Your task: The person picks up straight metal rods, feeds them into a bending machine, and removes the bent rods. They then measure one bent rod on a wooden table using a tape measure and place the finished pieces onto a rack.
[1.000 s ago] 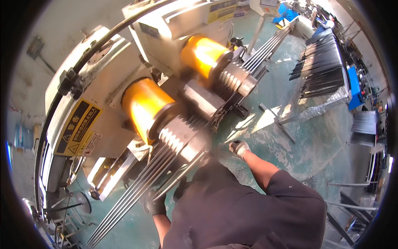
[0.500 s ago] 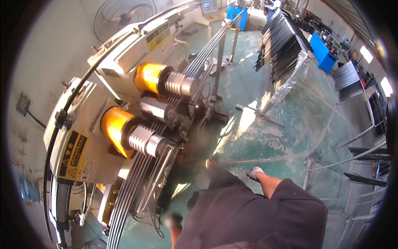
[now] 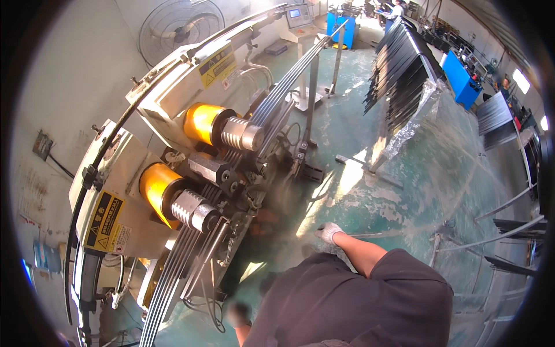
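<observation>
My right hand (image 3: 329, 232) wears a pale work glove and is stretched out in front of my body, above the green floor. Its fingers look loosely bent and apart, and I see nothing in them. Low beside the machine is my left hand (image 3: 238, 314), dark and blurred, so its fingers cannot be made out. Nearest to it are a hanging cable loop and long parallel metal strips (image 3: 173, 283). These strips run through a roller machine (image 3: 147, 110) with orange cylinders (image 3: 159, 186) and ridged steel rollers (image 3: 195, 209).
A rack of dark strips (image 3: 399, 69) stands ahead to the right, with a metal foot (image 3: 370, 171) on the floor. Blue machines (image 3: 461, 80) and a co-worker (image 3: 394, 10) are farther off. A large fan (image 3: 179, 29) is by the wall. Curved rails (image 3: 491, 236) lie to the right.
My right hand has swung forward and left, from beside my body to in front of it. My left hand stays low by the machine. The view has shifted slightly.
</observation>
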`<state>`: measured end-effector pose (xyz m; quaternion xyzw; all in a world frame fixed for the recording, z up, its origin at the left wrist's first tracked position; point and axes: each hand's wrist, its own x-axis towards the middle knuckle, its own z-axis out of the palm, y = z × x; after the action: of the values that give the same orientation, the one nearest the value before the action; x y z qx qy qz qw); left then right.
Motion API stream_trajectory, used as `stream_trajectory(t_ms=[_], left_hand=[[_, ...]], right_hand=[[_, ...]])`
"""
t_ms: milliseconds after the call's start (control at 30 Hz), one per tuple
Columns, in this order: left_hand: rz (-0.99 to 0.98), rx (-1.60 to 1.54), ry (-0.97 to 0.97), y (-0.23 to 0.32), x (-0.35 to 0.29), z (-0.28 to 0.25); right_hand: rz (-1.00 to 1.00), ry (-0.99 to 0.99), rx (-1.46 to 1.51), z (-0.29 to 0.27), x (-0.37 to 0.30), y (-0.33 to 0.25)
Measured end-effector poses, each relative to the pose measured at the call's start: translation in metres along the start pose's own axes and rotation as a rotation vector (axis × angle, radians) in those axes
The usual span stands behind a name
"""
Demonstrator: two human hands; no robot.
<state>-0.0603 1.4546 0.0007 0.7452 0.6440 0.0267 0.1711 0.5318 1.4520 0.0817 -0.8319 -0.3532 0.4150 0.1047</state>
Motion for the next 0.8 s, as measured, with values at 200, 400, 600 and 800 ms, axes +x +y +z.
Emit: stream_trajectory(t_ms=[200, 400, 600, 800], left_hand=[[-0.051, -0.721, 0.171, -0.013, 0.033, -0.013], [-0.252, -1.839, 0.373, -0.078, -0.003, -0.068], [0.279, -2.051, 0.436, 0.001, -0.016, -0.243], [-0.138, -1.703, 1.215, 0.107, 0.014, -0.413]], right_hand=[[0.01, -0.072, -0.131, -0.008, 0.022, 0.035], [0.122, -0.151, -0.226, -0.012, 0.033, 0.061], [0.068, -0.141, -0.21, -0.02, 0.042, 0.05], [-0.13, -0.011, -0.014, -0.051, 0.07, -0.026]])
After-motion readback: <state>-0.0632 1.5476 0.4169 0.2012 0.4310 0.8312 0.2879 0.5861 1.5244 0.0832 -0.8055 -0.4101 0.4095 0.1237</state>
